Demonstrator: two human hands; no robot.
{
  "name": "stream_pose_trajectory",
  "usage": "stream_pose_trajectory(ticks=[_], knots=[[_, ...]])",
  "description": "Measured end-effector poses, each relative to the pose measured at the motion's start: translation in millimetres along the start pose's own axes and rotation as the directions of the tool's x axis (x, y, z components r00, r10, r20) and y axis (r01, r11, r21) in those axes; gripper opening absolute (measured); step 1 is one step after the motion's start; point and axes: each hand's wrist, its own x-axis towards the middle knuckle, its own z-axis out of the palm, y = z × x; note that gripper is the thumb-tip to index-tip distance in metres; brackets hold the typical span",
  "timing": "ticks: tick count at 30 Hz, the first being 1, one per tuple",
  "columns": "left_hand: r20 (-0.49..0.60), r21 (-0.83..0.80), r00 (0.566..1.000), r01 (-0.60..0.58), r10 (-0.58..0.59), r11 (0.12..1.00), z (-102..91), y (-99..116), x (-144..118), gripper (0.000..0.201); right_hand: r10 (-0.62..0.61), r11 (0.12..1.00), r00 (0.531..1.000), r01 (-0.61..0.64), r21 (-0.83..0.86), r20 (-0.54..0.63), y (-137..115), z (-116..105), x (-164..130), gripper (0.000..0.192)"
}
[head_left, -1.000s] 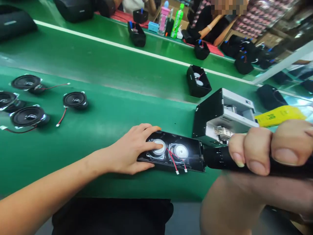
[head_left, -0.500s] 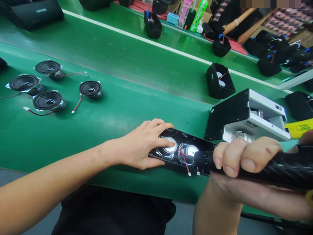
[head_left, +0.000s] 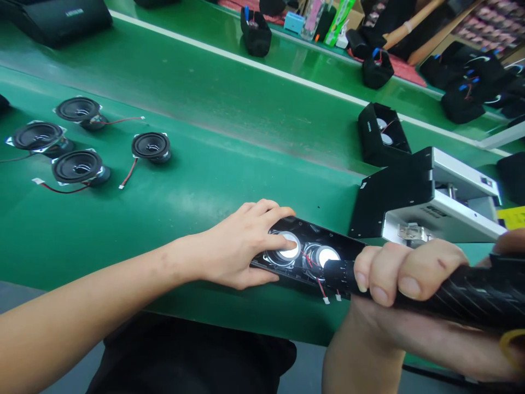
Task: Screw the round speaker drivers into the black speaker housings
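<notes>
On the green worktop (head_left: 197, 191) a long black speaker housing (head_left: 303, 254) lies open side up near the front edge, with two round drivers (head_left: 287, 247) seated side by side in it and thin red wires (head_left: 318, 282) trailing out toward the edge. The left hand (head_left: 241, 249) lies flat and open on the left end of the housing, fingers spread over its rim and the left driver, pressing down rather than gripping. The right hand (head_left: 406, 276) is clenched around a black power screwdriver (head_left: 451, 290), whose front end reaches over the right driver; the tip itself is lost in glare. Just behind the right hand stands a black and silver machine (head_left: 426, 202). Farther left on the worktop four loose speakers (head_left: 77, 167) with red leads sit well apart from the housing. Behind, another open black housing (head_left: 381, 139) rests on the green conveyor belt (head_left: 205, 93), and more black housings (head_left: 256, 35) stand along its far side, where bottles (head_left: 328, 16) are also lined up.
</notes>
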Motion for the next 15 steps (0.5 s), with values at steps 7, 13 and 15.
stream_pose_trajectory(ticks=[7, 13, 15], knots=[[-0.005, -0.006, 1.000, -0.006, 0.006, 1.000, -0.3, 0.0, 0.3, 0.049, 0.047, 0.999, 0.998, -0.047, 0.014, -0.030, 4.9, -7.2, -5.6, 0.046], [-0.012, -0.008, 1.000, -0.008, 0.008, 1.000, 0.0, -0.2, -0.6, 0.047, 0.062, 0.995, 0.997, -0.059, 0.075, -0.035, 0.7, 4.1, 1.0, 0.039], [-0.014, -0.006, 1.000, -0.011, 0.011, 1.000, 0.3, -0.5, -0.7, 0.048, 0.055, 0.989, 0.998, -0.055, 0.139, 0.002, -3.0, 9.9, 2.4, 0.041]])
